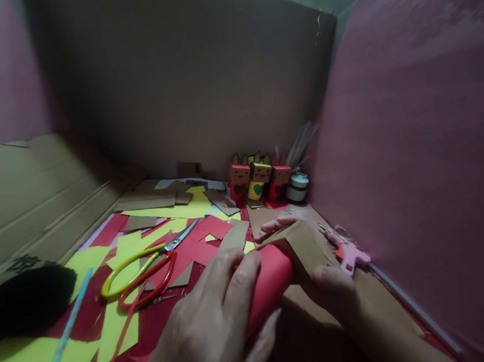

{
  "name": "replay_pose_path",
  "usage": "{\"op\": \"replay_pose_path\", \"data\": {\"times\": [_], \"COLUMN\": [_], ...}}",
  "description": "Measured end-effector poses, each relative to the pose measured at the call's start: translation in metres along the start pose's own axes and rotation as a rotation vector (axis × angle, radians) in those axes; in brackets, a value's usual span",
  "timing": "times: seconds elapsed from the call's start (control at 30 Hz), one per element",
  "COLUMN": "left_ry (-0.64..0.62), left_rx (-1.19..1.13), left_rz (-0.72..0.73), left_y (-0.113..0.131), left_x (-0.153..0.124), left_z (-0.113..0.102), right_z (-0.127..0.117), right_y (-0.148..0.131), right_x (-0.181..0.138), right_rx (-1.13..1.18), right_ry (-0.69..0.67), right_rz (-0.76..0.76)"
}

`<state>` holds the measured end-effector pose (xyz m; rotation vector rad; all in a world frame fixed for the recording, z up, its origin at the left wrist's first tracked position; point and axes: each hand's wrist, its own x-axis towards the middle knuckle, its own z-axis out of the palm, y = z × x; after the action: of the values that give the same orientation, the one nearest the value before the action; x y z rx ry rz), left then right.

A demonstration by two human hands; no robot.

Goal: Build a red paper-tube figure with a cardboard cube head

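Note:
My left hand is wrapped round a red paper tube, fingers curled over its top. My right hand presses a brown cardboard piece against the tube's far end; its fingers reach under the cardboard, with fingertips showing at the far side. The tube lies low in the middle of the view, pointing away from me.
Scissors with yellow and red handles lie to the left on red and yellow paper scraps. A pink glue gun rests at the right. Three paper figures and a small jar stand at the back. Cardboard walls enclose the area.

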<state>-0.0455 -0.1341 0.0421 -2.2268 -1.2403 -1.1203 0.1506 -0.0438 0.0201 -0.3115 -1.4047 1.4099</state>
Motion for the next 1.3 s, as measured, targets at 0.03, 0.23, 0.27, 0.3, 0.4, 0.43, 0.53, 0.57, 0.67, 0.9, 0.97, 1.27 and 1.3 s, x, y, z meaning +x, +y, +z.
{"op": "replay_pose_path", "data": {"times": [0.03, 0.23, 0.27, 0.3, 0.4, 0.43, 0.53, 0.57, 0.67, 0.9, 0.97, 1.27, 1.3], "left_ry": [0.004, -0.024, -0.031, -0.046, -0.069, -0.071, -0.065, -0.069, -0.075, -0.144, -0.142, -0.211, -0.221], "left_rx": [-0.015, -0.119, -0.133, -0.147, -0.163, -0.166, -0.212, -0.240, -0.291, -0.260, -0.255, -0.269, -0.283], "left_rz": [-0.019, -0.098, -0.104, -0.099, -0.063, -0.052, -0.047, -0.048, -0.071, -0.066, -0.058, -0.043, -0.042], "left_y": [0.001, -0.001, -0.002, -0.004, -0.008, -0.009, -0.012, -0.013, -0.017, -0.019, -0.019, -0.024, -0.025], "left_x": [-0.001, -0.005, -0.005, -0.003, 0.005, 0.008, 0.014, 0.015, 0.014, 0.016, 0.018, 0.017, 0.016], "left_z": [0.002, 0.009, 0.008, 0.007, 0.000, -0.002, -0.003, -0.002, 0.001, -0.002, -0.003, -0.003, -0.002], "right_z": [0.000, 0.004, 0.005, 0.005, 0.006, 0.007, 0.011, 0.012, 0.016, 0.015, 0.014, 0.014, 0.014], "right_y": [0.000, -0.002, -0.002, -0.001, 0.000, 0.000, -0.004, -0.005, -0.008, -0.001, 0.000, -0.003, -0.003], "right_x": [-0.001, -0.003, -0.004, -0.004, -0.003, -0.002, 0.002, 0.004, 0.006, 0.007, 0.008, 0.007, 0.008], "right_rx": [0.023, 0.099, 0.112, 0.124, 0.142, 0.142, 0.141, 0.136, 0.138, 0.144, 0.147, 0.171, 0.169], "right_ry": [-0.001, -0.005, 0.001, 0.005, 0.009, 0.011, 0.037, 0.045, 0.048, 0.038, 0.013, 0.037, 0.044], "right_rz": [0.007, 0.105, 0.127, 0.143, 0.171, 0.184, 0.214, 0.224, 0.254, 0.279, 0.279, 0.291, 0.282]}}
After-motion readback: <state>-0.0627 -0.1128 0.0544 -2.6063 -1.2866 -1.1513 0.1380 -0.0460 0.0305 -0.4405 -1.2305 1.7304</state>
